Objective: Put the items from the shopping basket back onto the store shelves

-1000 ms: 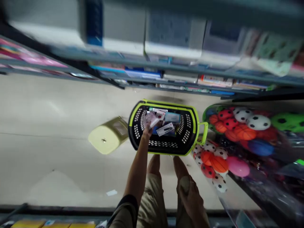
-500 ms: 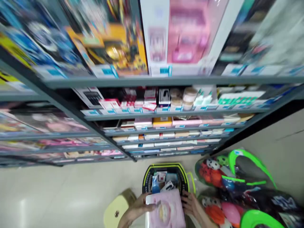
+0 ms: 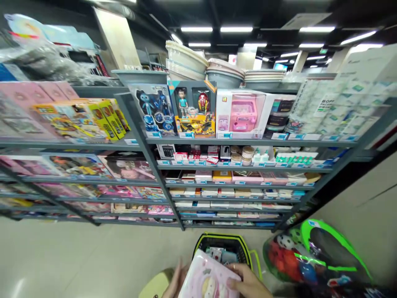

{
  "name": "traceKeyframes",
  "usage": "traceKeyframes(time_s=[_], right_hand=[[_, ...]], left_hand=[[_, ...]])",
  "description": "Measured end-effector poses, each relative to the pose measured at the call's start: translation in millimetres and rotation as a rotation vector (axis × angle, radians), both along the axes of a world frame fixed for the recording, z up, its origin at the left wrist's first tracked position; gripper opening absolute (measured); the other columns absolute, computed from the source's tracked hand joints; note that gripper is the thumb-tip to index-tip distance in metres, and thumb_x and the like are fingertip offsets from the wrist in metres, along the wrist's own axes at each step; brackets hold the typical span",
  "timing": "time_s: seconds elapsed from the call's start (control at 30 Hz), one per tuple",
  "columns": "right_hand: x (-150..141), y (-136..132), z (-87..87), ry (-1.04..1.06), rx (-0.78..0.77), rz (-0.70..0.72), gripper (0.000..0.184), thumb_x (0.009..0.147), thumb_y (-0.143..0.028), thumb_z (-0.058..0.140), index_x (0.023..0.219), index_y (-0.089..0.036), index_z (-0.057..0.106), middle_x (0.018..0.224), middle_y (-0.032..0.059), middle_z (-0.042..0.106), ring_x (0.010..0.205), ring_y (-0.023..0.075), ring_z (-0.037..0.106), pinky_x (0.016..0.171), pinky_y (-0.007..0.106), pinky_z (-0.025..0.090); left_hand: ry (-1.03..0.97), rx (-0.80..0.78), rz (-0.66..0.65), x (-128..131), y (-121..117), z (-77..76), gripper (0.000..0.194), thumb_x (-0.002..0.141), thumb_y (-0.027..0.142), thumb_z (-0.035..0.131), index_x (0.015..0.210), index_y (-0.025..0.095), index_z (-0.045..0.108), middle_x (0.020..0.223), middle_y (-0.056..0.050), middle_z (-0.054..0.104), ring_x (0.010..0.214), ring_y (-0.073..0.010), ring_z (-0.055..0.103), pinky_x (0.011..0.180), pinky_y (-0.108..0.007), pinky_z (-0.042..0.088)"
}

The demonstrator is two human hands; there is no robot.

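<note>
A flat pink box [image 3: 207, 275] with a cartoon print and a shiny wrapped surface is low in the middle of the head view, tilted. My right hand [image 3: 246, 281] grips its right edge, with the thumb on top and the fingers reaching around the side. My left hand [image 3: 176, 280] is beside the box's left edge, slightly blurred, fingers stretched out and not wrapped round it. Just beyond the box stands a black shopping basket with a yellow-green rim [image 3: 223, 236]. Several small packaged goods [image 3: 216, 253] lie in it, partly covered by the box.
Grey shelving [image 3: 186, 141] with toys and stationery spans the view ahead. A pale yellow stool-like object [image 3: 155, 285] is at my left hand. Clear bags of colourful balls [image 3: 281, 258] with a bright green hoop [image 3: 339, 238] lie on the floor at right.
The view has tilted up, bringing the shelf tops and ceiling in. My left hand has come off the pink box's left edge; my right hand now has its thumb over the box.
</note>
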State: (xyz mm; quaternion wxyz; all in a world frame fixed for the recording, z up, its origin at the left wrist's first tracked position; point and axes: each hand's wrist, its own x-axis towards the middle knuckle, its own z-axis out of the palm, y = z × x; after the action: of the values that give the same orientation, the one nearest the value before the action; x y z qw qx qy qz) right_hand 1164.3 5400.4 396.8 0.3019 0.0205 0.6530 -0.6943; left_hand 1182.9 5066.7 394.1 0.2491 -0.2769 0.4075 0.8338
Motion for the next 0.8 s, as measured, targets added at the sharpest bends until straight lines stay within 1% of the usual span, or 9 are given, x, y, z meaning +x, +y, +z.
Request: traceKeyframes(time_s=[0.1, 0.17, 0.23, 0.33, 0.4, 0.47, 0.53, 0.67, 0.8], right_hand=[[-11.6, -10.7, 21.9, 0.022, -0.071, -0.147, 0.082, 0.077, -0.081, 0.087, 0.128, -0.017, 0.080, 0.127, 0.0169, 0.080, 0.116, 0.0406, 0.074, 0.103, 0.054, 0.057], [-19.8, -19.5, 43.3, 0.081, -0.165, -0.263, 0.067, 0.089, -0.069, 0.084, 0.133, -0.020, 0.077, 0.129, 0.0140, 0.080, 0.114, 0.0347, 0.075, 0.099, 0.047, 0.059], [-25.9, -26.6, 62.2, 0.120, -0.249, -0.372, 0.062, 0.093, -0.060, 0.086, 0.140, -0.022, 0.073, 0.136, 0.0116, 0.077, 0.116, 0.0311, 0.074, 0.093, 0.040, 0.061], [-26.9, -27.9, 82.8, 0.103, -0.341, -0.444, 0.059, 0.096, -0.055, 0.084, 0.144, -0.025, 0.071, 0.138, 0.0110, 0.076, 0.109, 0.0283, 0.076, 0.077, 0.034, 0.063], [-21.9, -20.8, 93.2, 0.092, -0.403, -0.482, 0.055, 0.098, -0.055, 0.082, 0.144, -0.025, 0.072, 0.138, 0.0107, 0.076, 0.110, 0.0271, 0.076, 0.081, 0.035, 0.065], [-13.6, -9.4, 100.1, 0.100, -0.427, -0.505, 0.054, 0.099, -0.052, 0.082, 0.145, -0.025, 0.073, 0.140, 0.0108, 0.076, 0.115, 0.0270, 0.076, 0.091, 0.039, 0.066], [-3.3, 2.1, 100.3, 0.101, -0.409, -0.533, 0.056, 0.096, -0.047, 0.087, 0.145, -0.026, 0.073, 0.142, 0.0110, 0.076, 0.119, 0.0276, 0.076, 0.095, 0.040, 0.066], [17.4, 12.7, 81.1, 0.034, -0.392, -0.751, 0.061, 0.089, -0.046, 0.094, 0.143, -0.027, 0.073, 0.147, 0.0098, 0.074, 0.126, 0.0289, 0.075, 0.102, 0.042, 0.066], [30.4, 7.5, 66.2, -0.053, -0.372, -0.760, 0.065, 0.087, -0.048, 0.096, 0.143, -0.026, 0.072, 0.153, 0.0116, 0.070, 0.129, 0.0302, 0.074, 0.105, 0.045, 0.066]], left_hand=[[0.066, 0.146, 0.101, -5.3, -18.9, -11.8, 0.098, 0.056, 0.096, 0.084, 0.118, 0.020, 0.083, 0.148, -0.022, 0.074, 0.164, -0.0454, 0.043, 0.138, -0.056, 0.034], [0.100, 0.106, 0.069, -18.3, -6.6, -0.2, 0.105, 0.047, 0.092, 0.091, 0.123, 0.019, 0.081, 0.149, -0.025, 0.072, 0.160, -0.0502, 0.046, 0.138, -0.062, 0.032], [0.137, 0.004, -0.012, -32.4, 23.1, 26.8, 0.103, 0.051, 0.087, 0.095, 0.128, 0.020, 0.080, 0.147, -0.024, 0.074, 0.152, -0.0507, 0.056, 0.133, -0.065, 0.039], [0.257, -0.176, -0.100, -51.3, 73.6, 78.9, 0.077, 0.074, 0.072, 0.092, 0.131, 0.021, 0.080, 0.140, -0.016, 0.080, 0.138, -0.0415, 0.071, 0.124, -0.053, 0.054], [0.324, -0.209, -0.156, -62.9, 97.6, 105.4, 0.073, 0.076, 0.069, 0.092, 0.129, 0.019, 0.081, 0.132, -0.015, 0.083, 0.128, -0.0388, 0.077, 0.116, -0.049, 0.060], [0.339, -0.218, -0.162, -71.3, 113.2, 116.9, 0.076, 0.073, 0.071, 0.093, 0.125, 0.017, 0.082, 0.126, -0.015, 0.085, 0.119, -0.0368, 0.079, 0.108, -0.046, 0.064], [0.333, -0.239, -0.151, -72.1, 123.8, 114.0, 0.078, 0.075, 0.073, 0.091, 0.128, 0.017, 0.081, 0.123, -0.014, 0.085, 0.110, -0.0323, 0.081, 0.097, -0.041, 0.068], [0.390, -0.180, -0.233, -49.2, 137.8, 86.3, 0.076, 0.077, 0.075, 0.089, 0.125, 0.017, 0.079, 0.093, -0.010, 0.081, 0.075, -0.0221, 0.074, 0.063, -0.032, 0.065], [0.382, -0.121, -0.202, -22.4, 136.0, 65.5, 0.066, 0.075, 0.074, 0.091, 0.109, 0.019, 0.081, 0.076, -0.004, 0.070, 0.066, -0.0162, 0.066, 0.056, -0.026, 0.058]])
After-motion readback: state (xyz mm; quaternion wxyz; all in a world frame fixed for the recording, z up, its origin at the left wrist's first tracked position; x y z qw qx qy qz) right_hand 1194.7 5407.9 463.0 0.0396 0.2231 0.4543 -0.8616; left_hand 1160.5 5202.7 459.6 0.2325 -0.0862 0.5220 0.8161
